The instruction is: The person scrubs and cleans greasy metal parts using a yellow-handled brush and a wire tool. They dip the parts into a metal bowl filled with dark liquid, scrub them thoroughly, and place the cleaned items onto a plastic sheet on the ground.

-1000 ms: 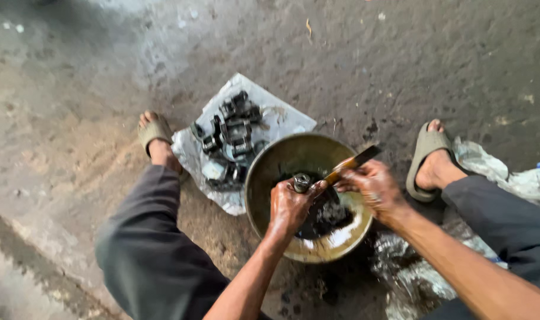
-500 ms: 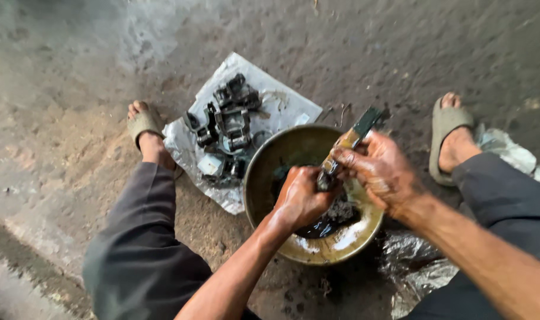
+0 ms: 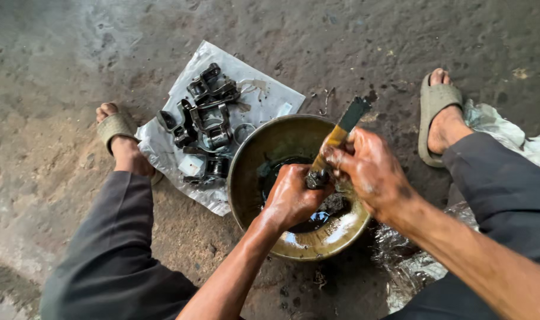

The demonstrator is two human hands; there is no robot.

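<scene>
A person squats on a stained concrete floor (image 3: pixel 56 71), both oily hands working over a round brass-coloured metal bowl (image 3: pixel 264 148) that sits on the floor between the feet. The left hand (image 3: pixel 292 198) is curled tight around a small dark metal part (image 3: pixel 317 178), holding it above the black oily liquid (image 3: pixel 270 172) pooled in the bowl's bottom. The right hand (image 3: pixel 371 172) is closed around a brush (image 3: pixel 341 131) with a yellowish handle and a dark end that sticks up and away past the bowl's far rim; the brush's lower end meets the part in the left hand, just above the middle of the bowl.

Just beside the bowl's far-left rim lies a crumpled white plastic sheet (image 3: pixel 258 95), its near edge tucked under the bowl. A heap of dark, greasy metal parts (image 3: pixel 205 124) lies on the sheet, spread from its far corner down toward its near edge.

A foot in a grey-green sandal (image 3: pixel 117 127) stands at the sheet's left edge; the other sandalled foot (image 3: pixel 439 112) stands well to the right of the bowl. More crumpled plastic (image 3: pixel 507 127) lies by the right foot and under the right leg. Both legs wear dark trousers (image 3: pixel 113 249).
</scene>
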